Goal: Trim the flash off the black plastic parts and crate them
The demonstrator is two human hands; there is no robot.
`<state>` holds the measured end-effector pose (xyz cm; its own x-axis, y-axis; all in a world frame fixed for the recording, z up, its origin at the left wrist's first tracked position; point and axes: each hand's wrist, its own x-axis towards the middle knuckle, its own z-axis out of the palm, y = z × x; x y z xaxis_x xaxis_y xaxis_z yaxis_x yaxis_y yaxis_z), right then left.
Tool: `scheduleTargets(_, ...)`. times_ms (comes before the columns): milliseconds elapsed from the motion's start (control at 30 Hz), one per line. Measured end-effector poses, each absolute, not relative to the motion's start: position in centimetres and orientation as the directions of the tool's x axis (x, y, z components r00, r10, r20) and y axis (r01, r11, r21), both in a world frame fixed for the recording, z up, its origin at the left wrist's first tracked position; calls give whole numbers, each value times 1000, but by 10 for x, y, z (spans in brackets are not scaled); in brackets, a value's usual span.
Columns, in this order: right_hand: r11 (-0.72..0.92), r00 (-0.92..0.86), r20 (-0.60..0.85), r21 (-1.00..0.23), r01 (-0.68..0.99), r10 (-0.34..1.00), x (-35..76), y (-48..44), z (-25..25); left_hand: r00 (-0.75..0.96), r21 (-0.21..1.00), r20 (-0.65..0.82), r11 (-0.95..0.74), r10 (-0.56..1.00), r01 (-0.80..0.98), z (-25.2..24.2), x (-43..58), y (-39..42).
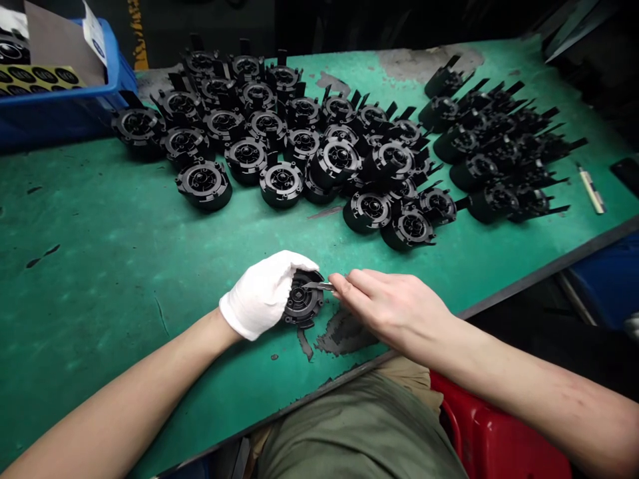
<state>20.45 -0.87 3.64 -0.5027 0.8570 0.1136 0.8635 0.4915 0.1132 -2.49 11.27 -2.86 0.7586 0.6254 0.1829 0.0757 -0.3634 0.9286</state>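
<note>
A white glove covers my left hand (pixel 262 293), which is closed around the left side of a round black plastic housing (pixel 301 299) with rings and small tabs. My bare right hand (pixel 382 299) grips a slim metal craft knife (pixel 322 286) from the right. The blade lies over the upper right of the housing's face; whether it touches the plastic I cannot tell. My right fingers hide most of the knife's handle. Part of the housing's left edge is hidden under the glove.
Several similar black housings (pixel 204 183) crowd the far side of the green table (pixel 100 266), with another group (pixel 474 171) at right. A blue bin (pixel 60 116) stands far left. A pale pen-like tool (pixel 592 189) lies near the right edge. A red stool (pixel 509 432) is below.
</note>
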Motion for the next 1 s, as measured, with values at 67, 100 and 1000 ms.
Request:
scheduleTargets(67,534,-547,107,127,836,830,209,-3,38,757,927,187,-368,626,75,-29,-25,113)
scheduleTargets(100,552,-565,101,131,824,819,210,-1,39,758,925,191,-373,624,74,-29,-25,113)
scheduleTargets(1000,438,-434,205,26,899,877,207,-10,25,758,924,182,-373,626,86,-29,-25,112)
